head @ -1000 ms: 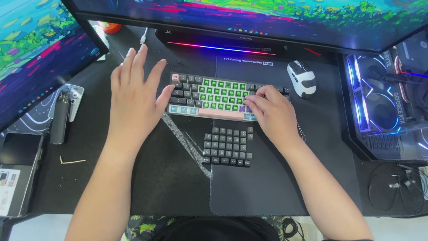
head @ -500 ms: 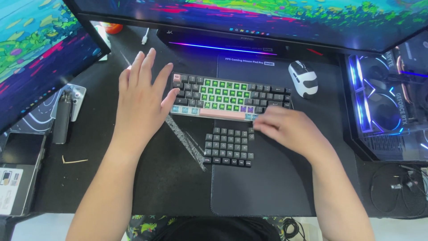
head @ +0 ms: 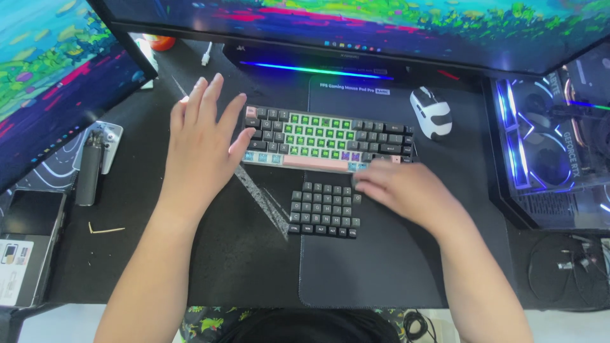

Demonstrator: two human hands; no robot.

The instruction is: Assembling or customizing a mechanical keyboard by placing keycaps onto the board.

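A compact keyboard (head: 318, 136) with dark, green-lit and pink keycaps lies on a dark mouse pad (head: 381, 267). Just below it, several loose dark keycaps (head: 324, 209) are laid out in neat rows. My left hand (head: 200, 146) rests flat on the desk with its fingers spread, and its thumb touches the keyboard's left edge. My right hand (head: 400, 187) is blurred and hovers below the keyboard's right end. Its fingertips are at the top right corner of the keycap rows. Whether they pinch something is hidden.
A white and black mouse (head: 432, 113) sits right of the keyboard. A lit computer case (head: 553, 152) stands at the right, and monitors hang over the back and left. A clear plastic strip (head: 264, 200), a dark cylinder (head: 89, 174) and a small bent tool (head: 105, 229) lie on the left.
My right hand has drawn back from the keyboard's lower right keys down to the top right of the loose keycap rows. My left hand has barely shifted.
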